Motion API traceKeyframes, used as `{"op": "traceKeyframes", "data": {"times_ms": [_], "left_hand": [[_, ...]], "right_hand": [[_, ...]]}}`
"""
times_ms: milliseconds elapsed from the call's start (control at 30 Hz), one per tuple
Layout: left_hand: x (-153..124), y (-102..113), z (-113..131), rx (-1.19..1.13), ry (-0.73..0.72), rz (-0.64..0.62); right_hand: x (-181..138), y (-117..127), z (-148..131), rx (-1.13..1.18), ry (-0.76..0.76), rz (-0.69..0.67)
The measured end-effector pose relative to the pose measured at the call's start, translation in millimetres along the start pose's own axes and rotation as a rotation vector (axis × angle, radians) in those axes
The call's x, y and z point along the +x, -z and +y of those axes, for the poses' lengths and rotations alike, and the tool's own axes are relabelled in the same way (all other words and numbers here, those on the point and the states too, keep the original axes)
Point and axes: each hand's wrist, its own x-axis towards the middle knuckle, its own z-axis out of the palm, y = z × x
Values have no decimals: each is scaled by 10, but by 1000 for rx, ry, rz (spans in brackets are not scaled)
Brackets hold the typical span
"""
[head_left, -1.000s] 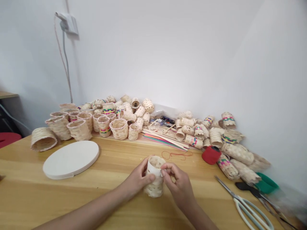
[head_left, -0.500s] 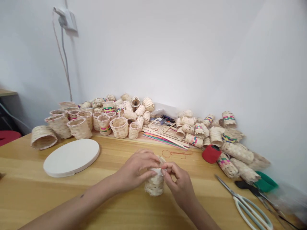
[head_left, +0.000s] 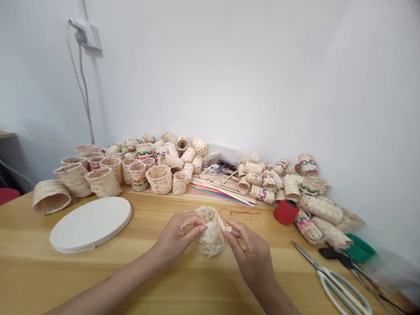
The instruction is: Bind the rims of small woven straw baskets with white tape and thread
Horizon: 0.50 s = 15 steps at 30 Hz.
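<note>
A small woven basket (head_left: 211,243) of pale strips stands before me, its open top facing up and slightly away. My left hand (head_left: 182,229) pinches its left rim between thumb and fingers. On the other side my right hand (head_left: 249,243) grips the end of a flat pale strip (head_left: 225,227) between thumb and forefinger. That strip runs from the basket's upper right rim out to my right fingertips. Behind the basket a thin red cord (head_left: 241,213) lies loosely curled on the wooden table (head_left: 157,280).
At left lies a round white disc (head_left: 90,223). Rimmed baskets (head_left: 159,178) and a heap of woven tubes (head_left: 321,208) line the wall, with coloured strips (head_left: 223,195) between. To the right are a red thread spool (head_left: 286,212), white-handled scissors (head_left: 339,284) and a green object (head_left: 361,248).
My right hand has drawn the strip outward from the rim to the right. My left hand has shifted left, uncovering the basket's opening. The camera view has moved slightly.
</note>
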Motion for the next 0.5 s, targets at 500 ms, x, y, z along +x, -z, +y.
{"op": "traceKeyframes", "data": {"times_ms": [500], "left_hand": [[-74,-133,15,137,-33,102]], "right_hand": [[19,15,-3,-23,-15,58]]}}
